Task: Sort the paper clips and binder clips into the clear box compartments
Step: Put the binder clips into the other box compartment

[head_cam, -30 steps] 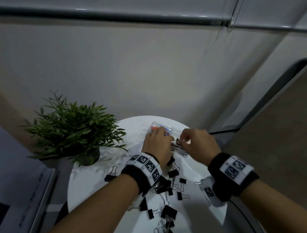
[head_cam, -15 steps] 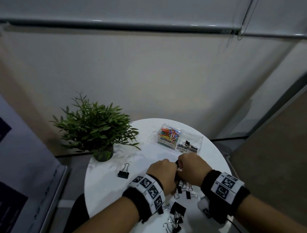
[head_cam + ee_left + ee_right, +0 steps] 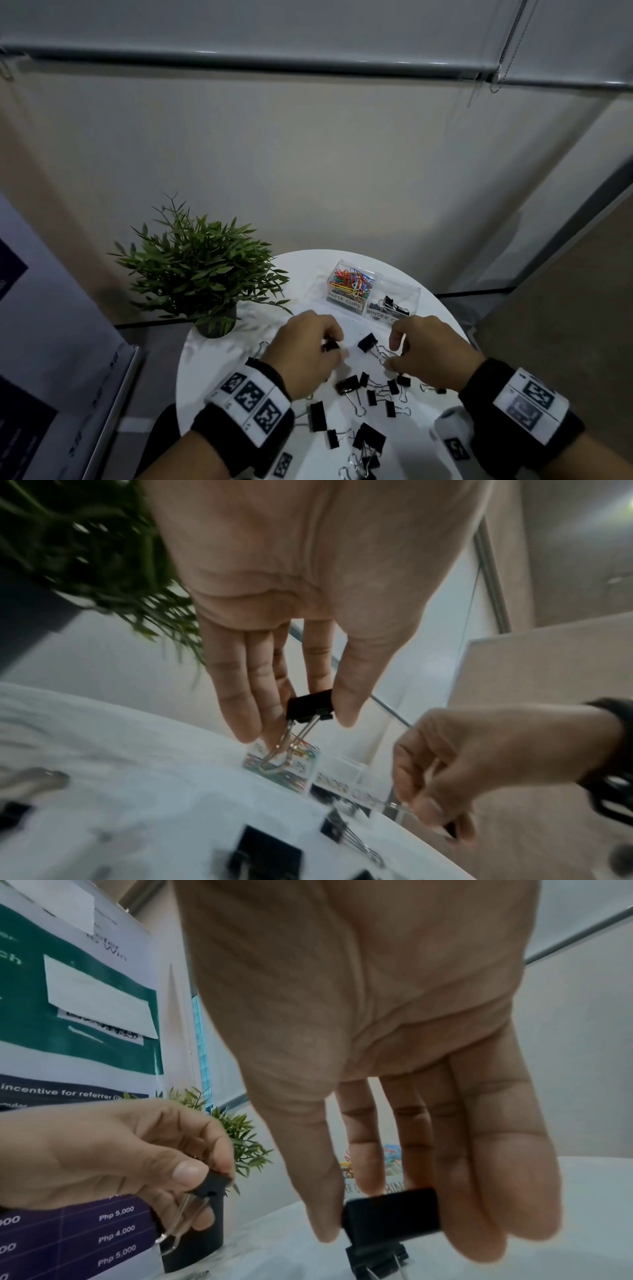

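My left hand [image 3: 334,346] pinches a small black binder clip [image 3: 310,706] by its body, and the wire handles hang down. My right hand [image 3: 397,1231] pinches a larger black binder clip [image 3: 390,1215] between thumb and fingers. In the head view that clip is mostly hidden under the hand [image 3: 394,354]. Both hands hover over the loose binder clips [image 3: 347,383] on the white round table [image 3: 212,377]. Behind them stands the clear box [image 3: 346,303], with colourful paper clips [image 3: 351,284] in its left compartment and a few black binder clips [image 3: 390,303] in the right.
A potted green plant [image 3: 202,267] stands at the table's back left. One binder clip [image 3: 368,342] lies between my hands, and several more [image 3: 371,438] lie near the front edge. The table's right rim is close behind my right wrist. A wall rises behind the table.
My hands have drawn back from the clear box to the pile of clips. They met over the pile, then moved apart, each holding a binder clip.
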{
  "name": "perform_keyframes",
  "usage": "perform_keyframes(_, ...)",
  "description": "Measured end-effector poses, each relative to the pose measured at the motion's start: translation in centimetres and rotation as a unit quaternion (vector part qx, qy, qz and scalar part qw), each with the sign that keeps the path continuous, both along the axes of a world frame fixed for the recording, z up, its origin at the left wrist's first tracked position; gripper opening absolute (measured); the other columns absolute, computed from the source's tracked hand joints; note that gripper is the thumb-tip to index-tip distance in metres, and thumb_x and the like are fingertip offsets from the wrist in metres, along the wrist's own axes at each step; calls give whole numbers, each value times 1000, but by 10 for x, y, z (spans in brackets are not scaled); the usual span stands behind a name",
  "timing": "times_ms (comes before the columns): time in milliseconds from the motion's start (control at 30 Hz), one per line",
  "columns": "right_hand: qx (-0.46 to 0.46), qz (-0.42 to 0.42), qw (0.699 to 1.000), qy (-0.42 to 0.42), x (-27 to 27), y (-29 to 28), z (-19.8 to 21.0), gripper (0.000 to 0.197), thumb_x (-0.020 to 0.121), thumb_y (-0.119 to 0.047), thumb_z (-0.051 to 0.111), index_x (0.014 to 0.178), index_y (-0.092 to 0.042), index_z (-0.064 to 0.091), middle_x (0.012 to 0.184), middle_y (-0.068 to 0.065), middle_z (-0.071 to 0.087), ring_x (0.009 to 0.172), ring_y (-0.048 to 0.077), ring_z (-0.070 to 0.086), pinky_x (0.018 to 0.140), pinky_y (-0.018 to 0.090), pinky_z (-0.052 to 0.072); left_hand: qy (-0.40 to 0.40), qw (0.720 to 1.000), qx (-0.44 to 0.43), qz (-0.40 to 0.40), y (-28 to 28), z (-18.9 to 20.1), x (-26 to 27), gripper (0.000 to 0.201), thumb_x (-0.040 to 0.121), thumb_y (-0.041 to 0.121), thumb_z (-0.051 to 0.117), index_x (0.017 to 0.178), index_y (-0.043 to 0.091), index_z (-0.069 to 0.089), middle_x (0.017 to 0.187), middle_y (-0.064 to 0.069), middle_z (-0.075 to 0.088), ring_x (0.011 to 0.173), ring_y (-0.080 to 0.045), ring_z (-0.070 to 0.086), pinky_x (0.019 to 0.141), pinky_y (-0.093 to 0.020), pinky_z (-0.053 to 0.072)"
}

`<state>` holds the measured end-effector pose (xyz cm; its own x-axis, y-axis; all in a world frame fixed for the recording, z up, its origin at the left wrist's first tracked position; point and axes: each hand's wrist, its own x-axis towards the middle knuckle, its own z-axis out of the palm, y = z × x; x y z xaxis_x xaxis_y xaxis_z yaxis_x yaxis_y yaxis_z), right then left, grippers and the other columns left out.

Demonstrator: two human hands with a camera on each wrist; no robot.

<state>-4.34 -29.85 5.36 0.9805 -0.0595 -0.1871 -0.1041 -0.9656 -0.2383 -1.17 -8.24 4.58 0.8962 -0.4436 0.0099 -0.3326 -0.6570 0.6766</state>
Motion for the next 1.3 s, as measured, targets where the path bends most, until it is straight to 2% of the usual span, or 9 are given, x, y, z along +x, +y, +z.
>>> perform_keyframes(200,56,-6,997,-50,5,1,-3,19,75,-38,74,76,-28,59,75,-9,61,66,7,54,53,13,33,1,996,-29,79,46,3,16,12,78,15,76,85,20,68,83,7,66,55,-4,57,51,-13,45)
perform_keyframes(333,67,-8,995,-66,19,16,-11,13,79,-30,71,75,-20,65,79,-2,64,70,13,58,57,20,41,26,994,44,102,63,-5,26,14,79,21,75,85,29,66,85,5,64,68,-3,58,58,-9,44)
perform_keyframes(400,54,-9,997,-63,29,23,-13,13,81,-27,69,77,-15,67,82,2,67,74,16,60,61,23,42,31,989,78,124,65,-8,29,13,81,28,73,90,33,66,98,1,61,81,-5,58,66,-14,45)
perform_keyframes(533,21,-5,997,-72,41,35,-17,11,80,-26,67,78,-16,62,90,6,68,86,23,60,66,26,42,-16,978,168,119,58,-8,26,18,85,31,68,103,29,69,104,3,67,92,-14,65,81,-24,54)
perform_keyframes(800,-43,20,997,-54,41,45,-27,14,81,-26,65,88,-13,63,99,7,65,92,26,61,73,31,47,-71,944,303,109,53,-21,11,16,92,23,51,105,26,61,114,3,61,104,-19,61,83,-28,47)
perform_keyframes(1033,-17,7,1000,-21,39,41,-29,17,75,-5,55,87,-12,64,95,8,67,87,27,63,73,32,53,-43,953,281,101,60,-26,3,11,90,17,52,90,28,52,112,2,57,100,-19,60,81,-26,48)
perform_keyframes(1100,-20,10,1000,-20,37,40,-30,20,76,-1,52,89,-10,65,95,9,68,88,27,64,73,32,53,-45,957,269,96,63,-27,-1,12,91,18,51,94,29,55,114,3,55,101,-18,59,82,-25,48)
perform_keyframes(1200,-4,5,999,-32,32,36,-30,19,76,-5,53,88,-13,64,95,7,68,87,26,63,72,30,51,-58,958,265,97,70,-27,-9,20,93,21,49,107,31,59,113,8,53,102,-17,58,77,-23,42)
perform_keyframes(1300,14,-8,997,-80,25,28,-25,14,77,-15,58,88,-22,63,91,0,68,85,22,62,69,28,49,-55,960,258,95,74,-24,-16,15,93,23,50,99,35,57,100,9,47,99,-15,57,71,-21,35)
